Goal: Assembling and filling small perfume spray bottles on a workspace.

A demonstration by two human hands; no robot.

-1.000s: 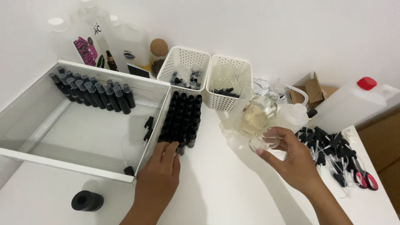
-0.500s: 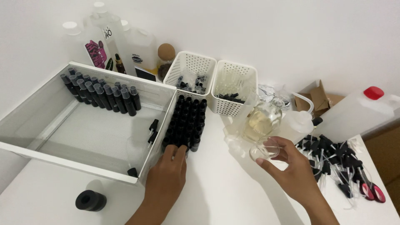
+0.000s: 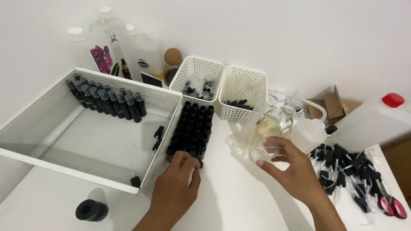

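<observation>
I log one row of capped dark bottles (image 3: 107, 100) trayed, the uncapped black bottle block (image 3: 192, 128) waiting; left hand (image 3: 175, 188) fingers pinch one bottle, right hand (image 3: 295, 171) fingers grip a clear glass beaker (image 3: 266, 149).

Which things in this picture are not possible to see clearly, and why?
- Head view: left hand covers the front of the black bottle block; its grip is hidden.
- Right hand at the clear glass vessel; transparency blurs its outline.
- White baskets: contents hidden behind mesh.
- Red-handled tool: cut by the edge.

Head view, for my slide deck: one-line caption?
Left hand reaches black bottles; right hand holds a clear beaker.
</observation>
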